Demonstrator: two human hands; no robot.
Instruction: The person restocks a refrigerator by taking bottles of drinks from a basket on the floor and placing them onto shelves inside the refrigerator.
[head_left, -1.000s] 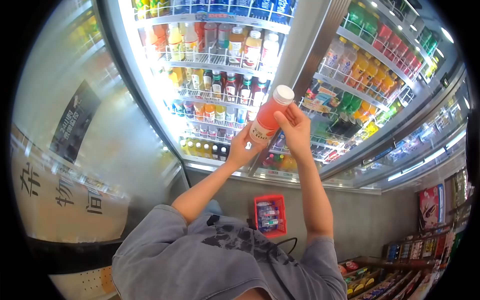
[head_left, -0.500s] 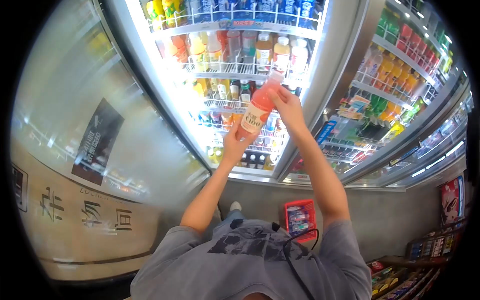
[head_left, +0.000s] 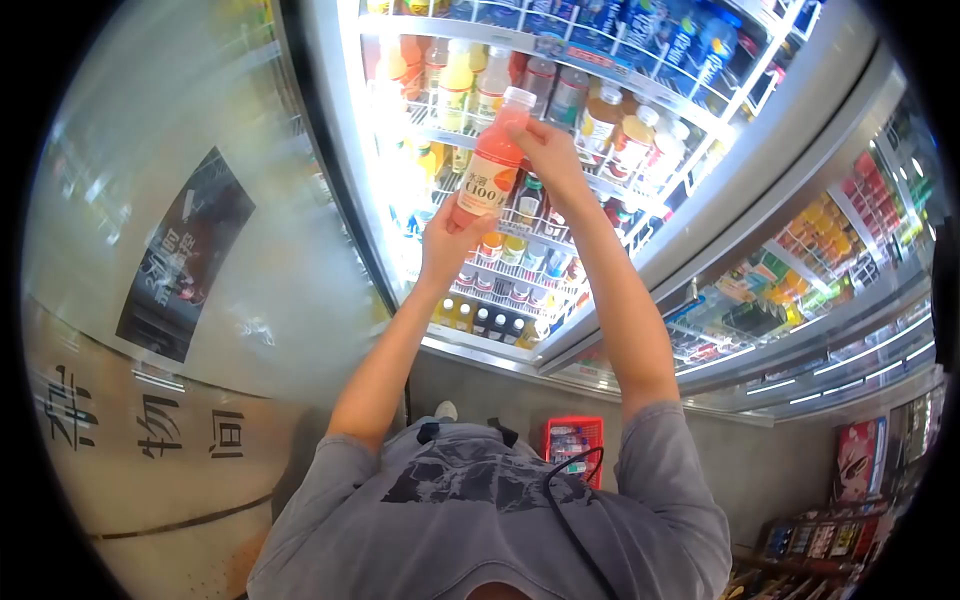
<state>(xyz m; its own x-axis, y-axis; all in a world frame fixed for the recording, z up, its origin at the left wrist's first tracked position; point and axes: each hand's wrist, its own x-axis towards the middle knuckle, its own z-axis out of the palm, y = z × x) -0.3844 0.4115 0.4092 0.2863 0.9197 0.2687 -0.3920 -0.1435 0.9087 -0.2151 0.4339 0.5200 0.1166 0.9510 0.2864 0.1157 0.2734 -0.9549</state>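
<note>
A pink juice bottle [head_left: 487, 172] with a white cap and a cream "C100" label is held up in front of the lit fridge shelves, tilted slightly to the right. My left hand [head_left: 452, 243] grips its base, thumb across the lower label. Near the neck, my right hand [head_left: 545, 155] pinches the bottle from the right side. Behind it, a shelf [head_left: 440, 135] carries yellow, clear and brown-tinted bottles. Blue-labelled bottles [head_left: 640, 35] fill the shelf above.
An open glass door [head_left: 200, 270] with a dark sticker stands on the left. A closed drinks cooler [head_left: 800, 270] extends along the right. On the floor by my body sits a red basket [head_left: 598, 440] with packaged items inside. Stocked racks [head_left: 820, 540] are at lower right.
The bottle has shifted slightly left and up in view and stands more upright. Both hands keep their hold. The view has turned, so the fridge appears further right and tilted.
</note>
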